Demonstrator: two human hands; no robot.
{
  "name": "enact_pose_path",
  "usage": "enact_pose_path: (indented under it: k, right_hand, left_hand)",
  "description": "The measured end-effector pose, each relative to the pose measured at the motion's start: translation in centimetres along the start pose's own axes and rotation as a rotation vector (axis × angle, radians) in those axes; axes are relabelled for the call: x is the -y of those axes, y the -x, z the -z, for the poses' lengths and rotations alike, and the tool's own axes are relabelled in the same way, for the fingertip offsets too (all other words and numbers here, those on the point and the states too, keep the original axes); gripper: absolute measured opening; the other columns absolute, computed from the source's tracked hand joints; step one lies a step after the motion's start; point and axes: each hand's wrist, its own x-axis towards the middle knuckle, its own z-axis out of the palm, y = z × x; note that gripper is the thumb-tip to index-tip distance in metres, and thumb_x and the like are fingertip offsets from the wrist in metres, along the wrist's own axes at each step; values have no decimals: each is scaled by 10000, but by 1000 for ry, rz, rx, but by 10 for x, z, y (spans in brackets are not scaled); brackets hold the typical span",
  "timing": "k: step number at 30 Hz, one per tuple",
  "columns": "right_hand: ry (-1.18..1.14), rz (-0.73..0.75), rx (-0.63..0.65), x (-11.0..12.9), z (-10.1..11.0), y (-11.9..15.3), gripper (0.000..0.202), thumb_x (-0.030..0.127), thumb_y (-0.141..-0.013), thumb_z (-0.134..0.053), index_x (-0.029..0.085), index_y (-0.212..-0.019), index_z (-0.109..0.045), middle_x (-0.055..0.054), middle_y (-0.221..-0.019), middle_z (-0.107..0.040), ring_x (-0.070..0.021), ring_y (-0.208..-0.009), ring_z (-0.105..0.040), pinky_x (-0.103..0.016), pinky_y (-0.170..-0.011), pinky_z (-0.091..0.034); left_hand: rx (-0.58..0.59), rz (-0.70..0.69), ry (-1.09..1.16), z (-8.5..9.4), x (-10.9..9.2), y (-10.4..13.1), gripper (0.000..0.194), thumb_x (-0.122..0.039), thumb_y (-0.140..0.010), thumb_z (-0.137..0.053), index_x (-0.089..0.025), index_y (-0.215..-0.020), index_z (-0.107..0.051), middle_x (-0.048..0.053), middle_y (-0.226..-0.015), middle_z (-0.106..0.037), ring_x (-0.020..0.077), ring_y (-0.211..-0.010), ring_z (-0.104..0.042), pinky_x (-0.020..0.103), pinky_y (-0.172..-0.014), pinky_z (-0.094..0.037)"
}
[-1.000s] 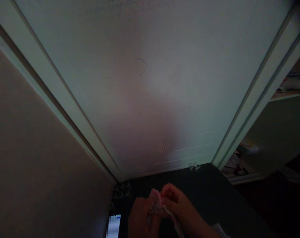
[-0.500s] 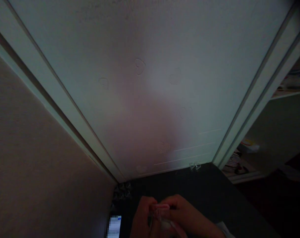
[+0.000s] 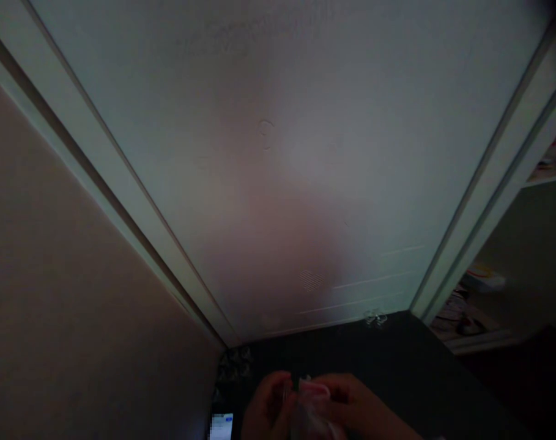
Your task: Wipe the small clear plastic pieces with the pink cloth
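Note:
Both hands are at the bottom edge of the dim view, above a dark surface [image 3: 388, 360]. My right hand [image 3: 358, 403] pinches a clear, crinkled plastic bag [image 3: 314, 415] with a pink edge or pink thing at its top. Just left of it, my left hand [image 3: 266, 403] has its fingers curled together. Something small and see-through seems to sit between those fingers, too dark to name. The lower part of the bag is cut off by the frame.
Several small clear pieces [image 3: 234, 362] lie at the surface's left corner, and more clear pieces [image 3: 375, 318] by the white panel [image 3: 374, 183]. A lit phone [image 3: 221, 428] is at lower left. Shelves [image 3: 548, 177] with things on them stand right; a brownish wall [image 3: 76, 275] rises left.
My hands have moved a little apart; before, they met at the pink edge. The bag now stays with my right hand. The view has shifted slightly.

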Motion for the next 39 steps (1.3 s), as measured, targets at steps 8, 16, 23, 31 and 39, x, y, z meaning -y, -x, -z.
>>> enact_pose_path:
  k: [8,16,23,31,39]
  right_hand:
    - [34,49,23,7,3,10,307,423,-816,-611,201,-1020,-666,-56,-907,-678,-230,-905,-599,-337,-816,-434]
    - [2,30,-140,-1,7,10,273,443,-773,-655,184,-805,-574,23,-703,-594,-133,-639,-545,-233,-581,-400]
    - [45,73,-197,3,8,11,268,429,-726,-699,178,-770,-613,-4,-745,-607,-161,-695,-561,-275,-643,-419]
    - [-8,134,-295,-8,-4,5,297,438,-685,-736,186,-771,-605,2,-743,-581,-164,-702,-551,-282,-647,-429]
    - [-35,133,-280,-3,-6,8,270,449,-738,-688,190,-807,-653,-18,-782,-611,-182,-742,-561,-287,-671,-435]
  left_hand:
    - [-14,147,167,5,-27,3,344,-433,-624,-763,-185,-849,-686,44,-765,-722,201,-712,-655,262,-624,-511]
    - [-63,120,73,13,-26,1,289,-370,-670,-731,-177,-877,-673,52,-838,-710,202,-787,-651,264,-698,-508]
    - [-112,114,106,9,-13,1,321,-389,-666,-732,-178,-898,-661,64,-862,-713,214,-817,-658,272,-698,-516]
    - [-170,93,135,-5,-23,9,308,-385,-652,-740,-176,-859,-649,22,-753,-695,176,-688,-653,238,-627,-513]
    - [-179,110,140,-5,-24,8,341,-422,-654,-739,-177,-873,-646,25,-762,-703,181,-693,-658,245,-620,-517]
